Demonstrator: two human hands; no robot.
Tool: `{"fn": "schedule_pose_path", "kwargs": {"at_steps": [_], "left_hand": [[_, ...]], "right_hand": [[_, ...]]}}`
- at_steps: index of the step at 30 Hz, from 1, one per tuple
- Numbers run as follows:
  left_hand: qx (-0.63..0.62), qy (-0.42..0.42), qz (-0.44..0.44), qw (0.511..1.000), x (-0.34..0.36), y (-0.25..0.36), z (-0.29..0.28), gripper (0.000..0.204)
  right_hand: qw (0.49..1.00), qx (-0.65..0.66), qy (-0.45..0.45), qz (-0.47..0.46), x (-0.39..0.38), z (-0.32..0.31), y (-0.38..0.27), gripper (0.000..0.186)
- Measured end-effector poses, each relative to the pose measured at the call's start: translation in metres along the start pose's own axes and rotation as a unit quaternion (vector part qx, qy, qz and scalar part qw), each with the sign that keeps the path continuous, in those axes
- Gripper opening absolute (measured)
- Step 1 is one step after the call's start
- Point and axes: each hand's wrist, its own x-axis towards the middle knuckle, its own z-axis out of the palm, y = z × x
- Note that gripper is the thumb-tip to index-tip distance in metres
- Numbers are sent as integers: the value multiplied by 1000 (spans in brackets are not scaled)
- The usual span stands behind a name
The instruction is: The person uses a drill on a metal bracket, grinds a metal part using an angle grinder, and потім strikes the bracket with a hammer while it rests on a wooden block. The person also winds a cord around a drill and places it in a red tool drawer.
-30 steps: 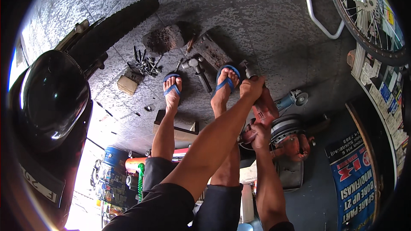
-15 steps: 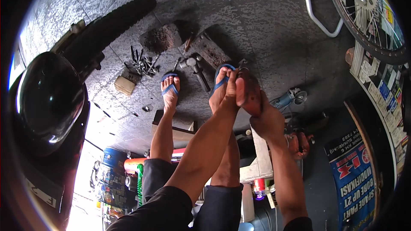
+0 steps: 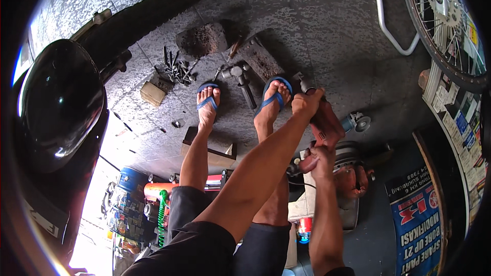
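Both my hands are on a red power drill (image 3: 327, 125), held to the right of my right foot. My left hand (image 3: 308, 102) is closed around its front end, just behind the metal chuck (image 3: 306, 85). My right hand (image 3: 322, 159) wraps the drill's handle at the near end. The drill's nose points away from me, toward the floor. Beyond its body lies an angle grinder (image 3: 356, 122), partly hidden by it. A hammer (image 3: 238, 74) rests on the floor between my feet and two rough blocks.
The rough blocks (image 3: 203, 40) lie ahead of my feet, beside a pile of dark metal pieces (image 3: 176, 67) and a small wooden block (image 3: 152, 94). A motorcycle tyre (image 3: 143, 20) stands at left, a spoked wheel (image 3: 445, 20) at far right. A red machine (image 3: 353, 180) sits nearby.
The drill has turned and now shows its side and handle, with the chuck exposed. My left hand has shifted right along with it, and my right hand has moved down onto the handle.
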Motion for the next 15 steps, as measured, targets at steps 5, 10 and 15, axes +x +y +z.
{"fn": "schedule_pose_path", "kwargs": {"at_steps": [5, 10, 15], "left_hand": [[-171, -1, 72, 983, -35, 0, 0, 92], [-221, 39, 98, 969, -43, -27, -13, 73], [-128, -203, 44, 970, -108, -50, -32, 66]], "right_hand": [[978, -175, 0, -110, 3, -41, 38, 35], [973, -208, 9, -103, -25, -35, 55, 47], [976, 137, -143, 89, -79, -68, 25, 78]]}}
